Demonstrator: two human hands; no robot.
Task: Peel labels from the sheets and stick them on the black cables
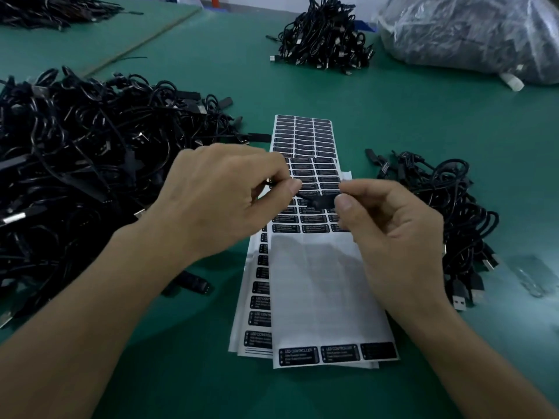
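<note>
Both hands are up close together over the sheets point(314, 291). The left hand point(217, 195) pinches a thin black cable point(317, 202) between thumb and forefinger, and the right hand point(390, 234) pinches its thicker end, so the cable spans the short gap between them. I can't tell whether a label is on it. The sheets lie stacked on the green worktop point(393, 116) right under the hands, with rows of black labels point(305, 137) beyond the fingers. A big pile point(75, 152) of cables sits left of the left hand, a smaller bundle point(447, 201) right of the right hand, and a heap point(323, 40) and a plastic bag point(472, 34) lie well beyond.
</note>
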